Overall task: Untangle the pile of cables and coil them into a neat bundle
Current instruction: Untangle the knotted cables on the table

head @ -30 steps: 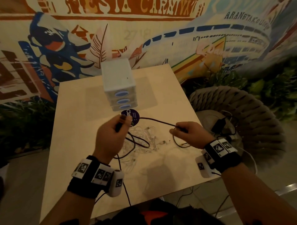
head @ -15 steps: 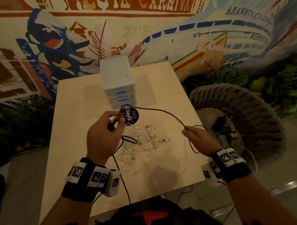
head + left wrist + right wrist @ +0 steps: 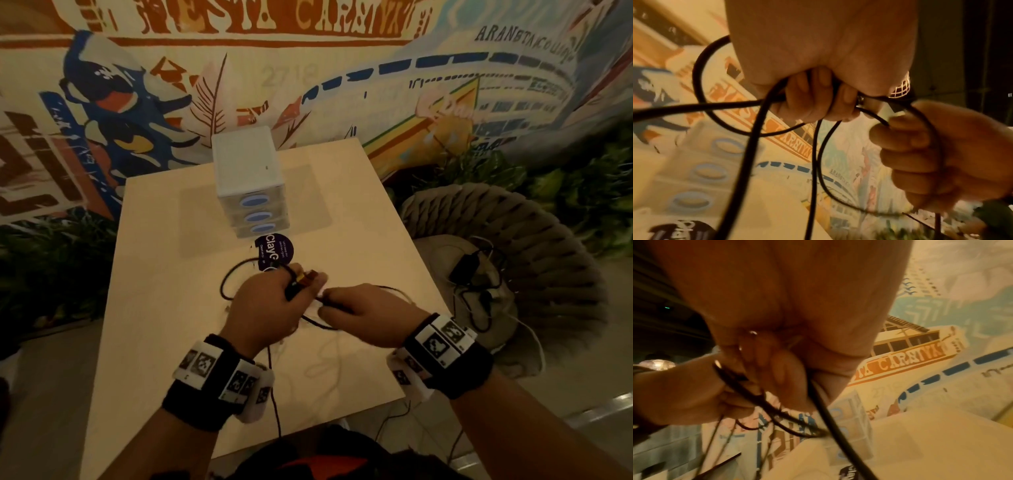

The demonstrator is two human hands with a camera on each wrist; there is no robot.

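Observation:
My left hand (image 3: 296, 286) grips a black cable (image 3: 224, 284) near its plug, over the table's middle. One loop of the cable bulges out to the left of that hand. In the left wrist view the fingers (image 3: 818, 100) curl round several strands of the black cable (image 3: 754, 138). My right hand (image 3: 330, 303) pinches the same cable right beside the left hand; it shows as a fist in the left wrist view (image 3: 931, 154). The right wrist view shows the black cable (image 3: 830, 418) running down from its fingers (image 3: 781, 369). Thin white cables (image 3: 325, 359) lie on the table, mostly hidden under my hands.
A white three-drawer box (image 3: 250, 185) stands at the back of the light wooden table (image 3: 164, 274), with a round purple sticker (image 3: 279, 250) before it. A woven chair (image 3: 513, 240) to the right holds a black adapter (image 3: 467, 270) and cords. A painted wall is behind.
My right hand has come in from the right to meet the left hand, bringing the black cable with it. A loop now hangs out to the left of the left hand.

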